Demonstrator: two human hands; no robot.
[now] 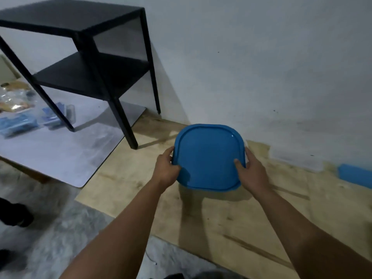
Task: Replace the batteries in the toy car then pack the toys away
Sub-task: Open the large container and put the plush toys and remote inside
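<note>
1. Hands: I have my left hand (166,168) on the left edge of a blue lid (208,158) and my right hand (250,170) on its right edge, fingers curled round the rim and thumbs lying on top. Both are closed on it.

2. Lid: square with rounded corners, tilted slightly, above a plywood board (231,222) on the floor, near the wall. A sliver of white shows behind its far right corner; I cannot tell whether a tub sits beneath.

3. Toys: no toy car visible from here. Blurred blue and clear items (24,117) lie on a pale sheet (66,150) under the black table (84,53), well apart from the lid. What they are I cannot tell.

4. Risk, seating: if I press one side first, the lid may catch unevenly and pop off when lifted.

5. Risk, order: closing now could shut out toys left under the table.

6. Risk, grip: holding by the rim alone, a smooth lid may slip free.
</note>
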